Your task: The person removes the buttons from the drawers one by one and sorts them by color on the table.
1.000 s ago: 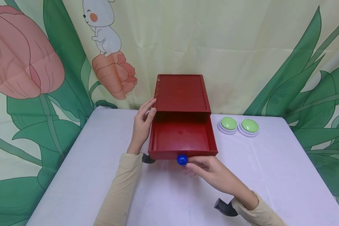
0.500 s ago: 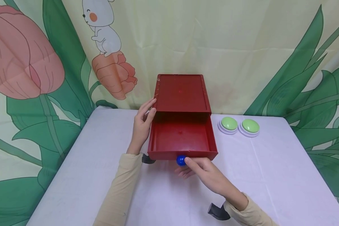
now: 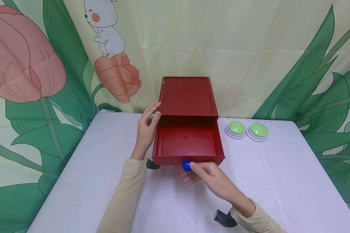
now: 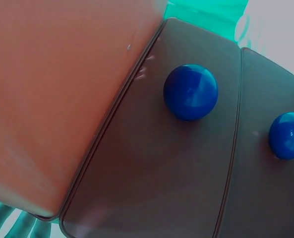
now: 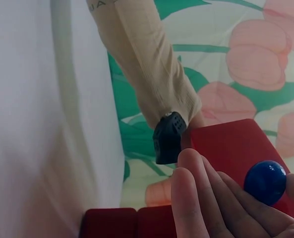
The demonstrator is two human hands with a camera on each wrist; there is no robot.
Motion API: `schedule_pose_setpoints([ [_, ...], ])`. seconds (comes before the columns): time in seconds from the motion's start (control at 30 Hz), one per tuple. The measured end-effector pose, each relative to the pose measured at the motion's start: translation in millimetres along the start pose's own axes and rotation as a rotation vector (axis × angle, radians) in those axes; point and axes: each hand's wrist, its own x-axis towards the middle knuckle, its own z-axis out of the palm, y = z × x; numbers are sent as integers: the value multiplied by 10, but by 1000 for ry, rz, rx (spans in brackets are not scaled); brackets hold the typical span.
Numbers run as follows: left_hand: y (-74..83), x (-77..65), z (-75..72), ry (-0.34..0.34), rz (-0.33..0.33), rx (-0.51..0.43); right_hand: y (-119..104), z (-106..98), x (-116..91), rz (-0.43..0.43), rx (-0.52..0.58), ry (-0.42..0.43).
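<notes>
A red drawer cabinet stands at the back middle of the table. Its top drawer is pulled out toward me, and nothing shows inside. My left hand rests against the cabinet's left side with fingers extended. My right hand pinches the round blue knob on the drawer front between thumb and index finger; the other fingers extend below. In the right wrist view the thumb touches the same knob. The left wrist view shows lower drawer fronts with a blue knob each.
Two round green push lights or buttons with white bases, a left one and a right one, sit right of the cabinet. The white-covered table meets a printed curtain behind.
My right hand has shifted slightly left, and its thumb has come onto the blue knob. The left hand and the cabinet stay in place; the drawer position looks nearly the same.
</notes>
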Motion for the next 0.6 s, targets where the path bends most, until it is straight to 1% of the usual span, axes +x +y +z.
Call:
schedule_pose_setpoints([
  [0.17, -11, 11, -7, 6, 15, -3, -6, -10, 36, 12, 16, 9],
  [0.4, 1, 12, -12, -1, 14, -2, -8, -22, 103, 10, 13, 19],
  [0.5, -110, 27, -23, 1, 27, -3, -7, -30, 126, 4, 7, 18],
  [0.6, -253, 50, -29, 10, 40, -10, -11, -46, 141, 2, 7, 22],
])
